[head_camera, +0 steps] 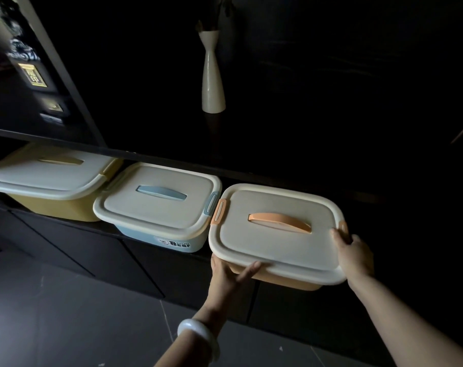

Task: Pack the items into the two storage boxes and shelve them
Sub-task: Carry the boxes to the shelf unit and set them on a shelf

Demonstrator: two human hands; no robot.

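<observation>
An orange storage box with a cream lid and an orange handle sits half in the dark shelf opening, its front sticking out. My left hand grips its front left corner from below, thumb along the lid's rim. My right hand holds the right edge by the orange latch, thumb on the lid. To its left, a blue box with a blue handle stands on the same shelf, its lid on and its side touching the orange box's latch.
A yellow box with a closed lid stands at the far left of the shelf. A white vase stands on the dark top above. Black cabinet doors lie below, and grey floor tiles in front.
</observation>
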